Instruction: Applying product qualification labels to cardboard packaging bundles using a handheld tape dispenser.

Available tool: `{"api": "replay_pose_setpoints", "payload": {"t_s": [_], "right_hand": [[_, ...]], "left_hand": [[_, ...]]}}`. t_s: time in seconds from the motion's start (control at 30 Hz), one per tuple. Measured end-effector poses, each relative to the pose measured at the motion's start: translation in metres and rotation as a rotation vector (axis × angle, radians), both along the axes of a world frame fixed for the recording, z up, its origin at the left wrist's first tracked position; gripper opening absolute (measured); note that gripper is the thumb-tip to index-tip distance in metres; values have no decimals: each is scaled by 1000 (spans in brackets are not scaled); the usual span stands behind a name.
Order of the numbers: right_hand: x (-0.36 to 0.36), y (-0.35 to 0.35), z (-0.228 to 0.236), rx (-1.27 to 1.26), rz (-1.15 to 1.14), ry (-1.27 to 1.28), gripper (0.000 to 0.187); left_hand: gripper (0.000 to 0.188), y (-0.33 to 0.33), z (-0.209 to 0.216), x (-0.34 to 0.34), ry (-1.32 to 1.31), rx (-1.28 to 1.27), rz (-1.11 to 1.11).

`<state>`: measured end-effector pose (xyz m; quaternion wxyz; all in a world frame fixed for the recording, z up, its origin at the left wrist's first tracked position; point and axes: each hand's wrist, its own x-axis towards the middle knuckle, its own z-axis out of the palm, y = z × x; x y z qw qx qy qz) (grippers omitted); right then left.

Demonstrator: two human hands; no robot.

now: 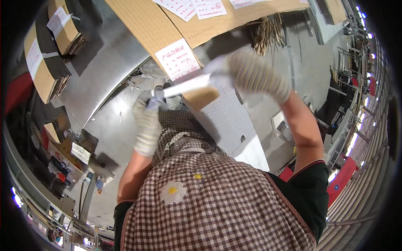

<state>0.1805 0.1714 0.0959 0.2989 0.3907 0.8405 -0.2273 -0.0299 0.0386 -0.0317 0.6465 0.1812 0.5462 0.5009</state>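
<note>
A white strip (187,86) stretches between my two hands, in front of a brown cardboard stack (144,29). My left hand (147,121), in a striped knit glove with greyish fingertips, is closed on the strip's left end. At the other end is my right hand (255,76), gloved alike and smeared by motion; its fingers appear closed on the strip. Just beyond the strip, a white label (178,60) with red print lies on the cardboard's near edge. A small tan piece (202,98) shows below the strip.
Several bundled cardboard stacks (44,67) with white labels rest on a metal table (106,62) at left. More labels (209,8) lie on the far cardboard. A pale board (232,121) is below my right hand. Thin brown strips (270,34) hang at the far right.
</note>
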Motion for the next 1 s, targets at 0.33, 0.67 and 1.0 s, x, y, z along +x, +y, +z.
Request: {"api": "replay_pose_setpoints", "payload": {"t_s": [0.33, 0.67, 1.0], "right_hand": [[20, 11, -161, -637, -844, 1191, 23], [-84, -102, -53, 377, -827, 928, 87], [-51, -106, -125, 606, -646, 742, 89]], "left_hand": [[51, 34, -140, 1, -236, 525, -115], [50, 41, -124, -50, 147, 273, -513], [10, 25, -10, 7, 483, 587, -346]]}}
